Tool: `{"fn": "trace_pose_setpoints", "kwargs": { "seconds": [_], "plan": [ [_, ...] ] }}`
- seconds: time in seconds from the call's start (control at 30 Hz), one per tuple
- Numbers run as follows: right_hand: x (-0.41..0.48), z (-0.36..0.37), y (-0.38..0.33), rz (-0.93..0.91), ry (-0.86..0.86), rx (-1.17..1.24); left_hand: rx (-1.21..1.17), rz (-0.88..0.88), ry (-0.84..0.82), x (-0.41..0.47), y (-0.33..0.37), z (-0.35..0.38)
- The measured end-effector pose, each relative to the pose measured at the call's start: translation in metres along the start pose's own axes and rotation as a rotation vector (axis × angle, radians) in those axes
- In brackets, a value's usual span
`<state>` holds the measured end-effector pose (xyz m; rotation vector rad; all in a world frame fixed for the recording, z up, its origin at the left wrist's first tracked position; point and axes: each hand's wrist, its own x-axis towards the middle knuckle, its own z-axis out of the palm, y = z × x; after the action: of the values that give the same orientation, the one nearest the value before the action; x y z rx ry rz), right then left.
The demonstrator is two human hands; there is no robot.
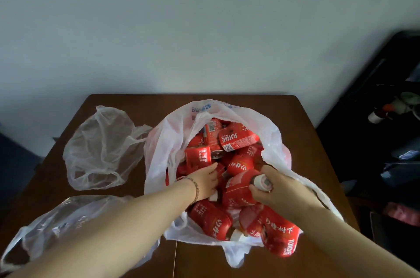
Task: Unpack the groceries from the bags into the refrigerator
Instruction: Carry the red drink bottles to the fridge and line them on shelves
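Bag [272, 132]: mid-table [306, 141], mouth spread wide toward the person so the load is easy to reach; v. full.
Load: red juice bottles [211, 221], a can [213, 141] and a small carton [197, 157], heaped any which way.
R hand [279, 189]: fingers wrapped round the white-cap end of a top bottle [238, 189] lying on the heap. The neck is the narrow bit, so prob. the easiest one-handed hold.
L hand [204, 181]: reached into the heap just left of that bottle, palm down, fingertips buried among bottles. Can't tell if it has hold of anything; prob. after a 2nd item so two go per trip.
Empty bags: two, limp, on left of table. Far one [100, 148] is beside the full bag; near one [56, 227] is partly behind the L forearm. Both lie out of the working area.
Fridge: not in view.
Stage: est. mid-task, w/ two bags emptied and this one barely dented.
Risk: rim bottle [279, 236] hangs over the bag's near edge, close to the table edge; could roll off if the heap shifts.
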<state>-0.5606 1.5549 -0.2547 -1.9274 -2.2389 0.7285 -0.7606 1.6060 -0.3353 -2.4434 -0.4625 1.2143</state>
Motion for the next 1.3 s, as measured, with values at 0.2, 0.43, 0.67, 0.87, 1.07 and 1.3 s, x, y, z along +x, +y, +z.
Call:
{"fn": "trace_pose_setpoints", "kwargs": {
  "seconds": [0.2,0.43,0.67,0.87,1.07,1.3],
  "plan": [
    [-0.003,0.000,0.010,0.055,-0.023,0.029,0.119,-0.014,0.171,-0.003,-0.002,0.001],
    [-0.004,-0.008,-0.005,0.055,-0.103,-0.019,-0.571,-0.540,0.597,-0.061,-0.022,-0.025],
    [-0.028,-0.040,-0.041,0.030,0.042,-0.113,-1.086,-0.761,0.491,-0.115,-0.023,-0.053],
    [-0.083,-0.071,-0.074,0.238,0.202,-0.073,-0.952,-0.457,0.704,-0.152,-0.038,-0.110],
    [-0.194,-0.080,-0.070,0.596,0.444,-0.042,-0.797,-0.182,0.893,-0.154,-0.005,-0.192],
    [-0.387,-0.057,-0.053,1.043,0.563,-0.106,-0.653,0.328,1.034,-0.164,0.122,-0.322]
  ]
}}
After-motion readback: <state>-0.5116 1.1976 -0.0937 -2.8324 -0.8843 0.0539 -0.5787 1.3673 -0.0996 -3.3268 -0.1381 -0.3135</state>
